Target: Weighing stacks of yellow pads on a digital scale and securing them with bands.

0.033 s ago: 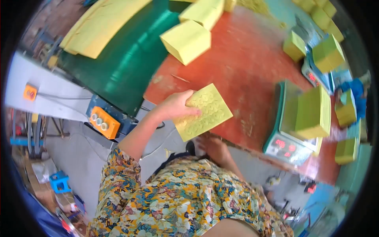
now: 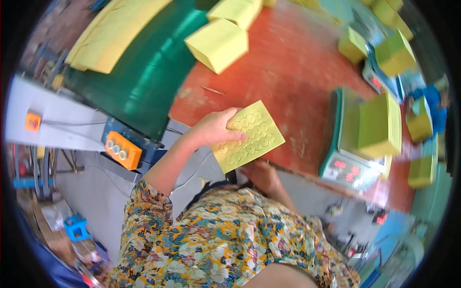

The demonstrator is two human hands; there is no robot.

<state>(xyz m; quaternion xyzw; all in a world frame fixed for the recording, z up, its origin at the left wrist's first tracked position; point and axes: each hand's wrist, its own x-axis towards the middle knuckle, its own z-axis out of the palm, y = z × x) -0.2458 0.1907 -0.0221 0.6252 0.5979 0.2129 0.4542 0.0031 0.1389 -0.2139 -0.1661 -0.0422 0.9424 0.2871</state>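
Note:
My left hand (image 2: 217, 128) is closed on a yellow square paper sheet (image 2: 263, 137) with rows of punched curved patterns. The thumb lies across its top face and the fingers are hidden underneath. Whether it is a single sheet or a thin stack, I cannot tell. Just below it, by the near edge of the red table (image 2: 288, 91), is my right hand (image 2: 264, 177). Its fingers are blurred and partly covered by the paper, so their grip does not show.
Right of the paper, a digital scale (image 2: 348, 168) bears a yellow paper stack (image 2: 379, 125). Beyond it are a second scale (image 2: 373, 80) and someone's blue sleeve (image 2: 432, 98). Yellow paper blocks (image 2: 218, 45) stand far off, beside a green conveyor belt (image 2: 144, 91). An orange button box (image 2: 122, 150) is at left.
The view has shifted slightly, so the table, blocks and scales sit higher in the picture. My left hand keeps the same hold on the paper. My right hand has moved slightly right.

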